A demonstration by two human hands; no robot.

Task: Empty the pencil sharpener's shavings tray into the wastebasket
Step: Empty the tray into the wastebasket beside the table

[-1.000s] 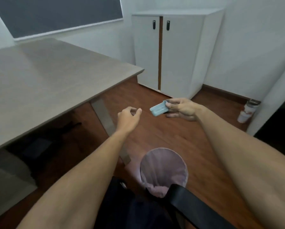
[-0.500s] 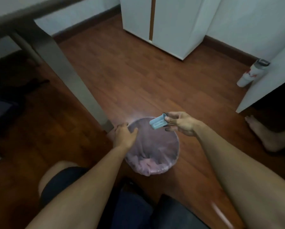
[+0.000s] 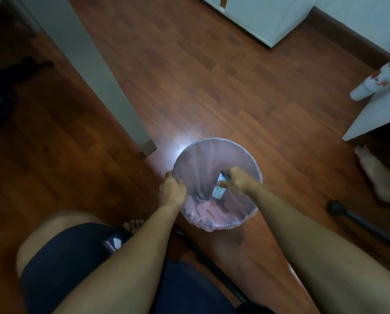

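Shavings tray point(image 3: 219, 191) sits pinched in our right hand point(image 3: 239, 182) over the wastebasket point(image 3: 255, 162); left hand point(image 3: 171, 191) grips the rim. We should tip it fully, tapping low inside.

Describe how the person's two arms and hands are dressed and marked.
Both forearms are bare: no sleeves reach into view. The left hand and right hand wear no gloves. No watch, bracelet or ring shows, though the picture is dim and soft, so small marks could escape notice.

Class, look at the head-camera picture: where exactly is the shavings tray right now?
The shavings tray is held in the right hand, inside the mouth of the wastebasket, whose left rim the left hand grips.
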